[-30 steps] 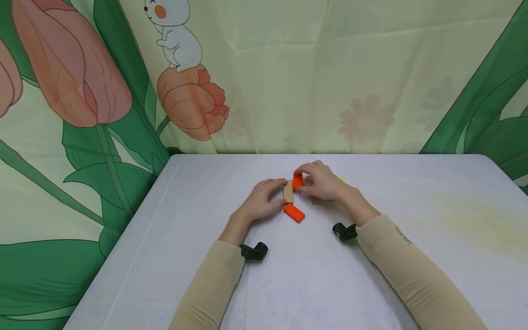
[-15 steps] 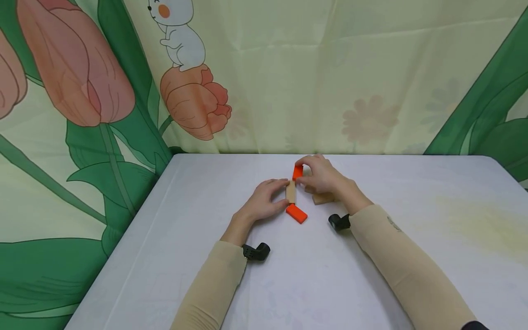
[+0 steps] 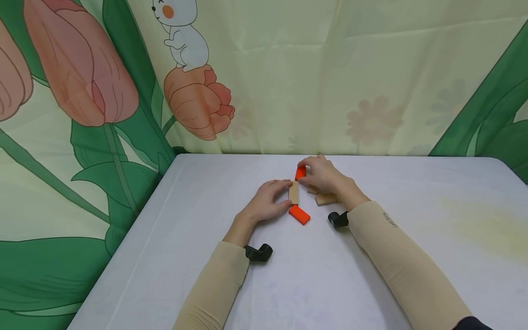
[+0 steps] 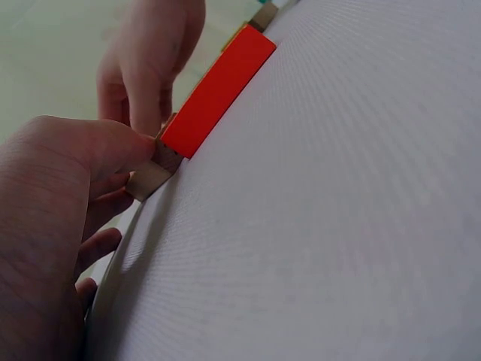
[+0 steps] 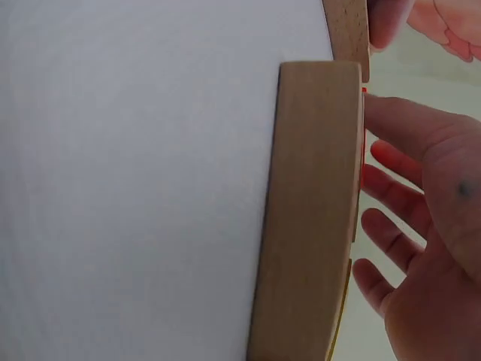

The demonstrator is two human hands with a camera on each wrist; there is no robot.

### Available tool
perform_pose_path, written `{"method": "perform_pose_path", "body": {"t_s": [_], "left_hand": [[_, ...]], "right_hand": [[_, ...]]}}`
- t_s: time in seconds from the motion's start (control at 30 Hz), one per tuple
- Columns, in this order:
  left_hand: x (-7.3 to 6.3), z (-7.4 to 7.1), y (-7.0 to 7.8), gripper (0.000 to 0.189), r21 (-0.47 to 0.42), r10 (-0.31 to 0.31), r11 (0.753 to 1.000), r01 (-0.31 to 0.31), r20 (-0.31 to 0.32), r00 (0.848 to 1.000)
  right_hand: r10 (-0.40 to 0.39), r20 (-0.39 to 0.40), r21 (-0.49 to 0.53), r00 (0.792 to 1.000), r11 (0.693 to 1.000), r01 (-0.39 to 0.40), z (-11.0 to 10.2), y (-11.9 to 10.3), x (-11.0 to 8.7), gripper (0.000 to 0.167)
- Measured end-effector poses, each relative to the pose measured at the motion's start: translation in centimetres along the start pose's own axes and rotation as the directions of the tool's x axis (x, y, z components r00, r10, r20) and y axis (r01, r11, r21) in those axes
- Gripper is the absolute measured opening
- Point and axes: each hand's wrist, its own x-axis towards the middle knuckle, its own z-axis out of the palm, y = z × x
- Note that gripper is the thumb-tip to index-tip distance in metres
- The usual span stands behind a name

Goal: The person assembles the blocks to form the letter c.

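My left hand (image 3: 268, 201) pinches a plain wooden block (image 3: 293, 193) between thumb and fingers, and the block lies lengthwise away from me. Against its near end lies an orange-red block (image 3: 299, 214), set at a slant, whose long side faces the left wrist view. Beyond the far end, my right hand (image 3: 323, 176) holds a second orange-red block (image 3: 300, 173) between thumb and fingertips. In the right wrist view only a thin red edge (image 5: 364, 135) of that block shows past the thumb of my right hand (image 5: 443, 203).
Close under my right hand lie two more wooden blocks, the nearer one (image 3: 326, 199) angled and the other (image 3: 312, 189) partly hidden. A yellow edge (image 5: 340, 312) peeks out behind the large wooden block (image 5: 308, 210) in the right wrist view. A white cloth (image 3: 297, 275) covers the table.
My right hand has moved the orange-red block away from me, from beside the wooden block to its far end. My left hand keeps its place. The head view has shifted slightly.
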Motion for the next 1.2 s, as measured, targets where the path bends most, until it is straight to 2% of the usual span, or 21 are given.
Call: {"method": "perform_pose_path", "body": {"t_s": [0.3,0.53,1.2], "left_hand": [[0.0,0.0,0.0,0.057,0.012,-0.012,1.000,0.012,0.008,1.000],[0.0,0.1,0.2,0.057,0.017,-0.029,0.999,0.029,0.022,0.999],[0.0,0.0,0.3,0.058,0.011,-0.044,0.999,0.044,0.016,0.999]], "right_hand": [[-0.005,0.028,0.053,1.000,0.999,0.003,-0.8,0.5,-0.4,0.042],[-0.062,0.081,-0.012,0.995,0.998,0.063,-1.1,0.7,-0.3,0.043],[-0.032,0.037,-0.018,0.999,0.999,0.033,-0.4,0.2,-0.1,0.033]]}}
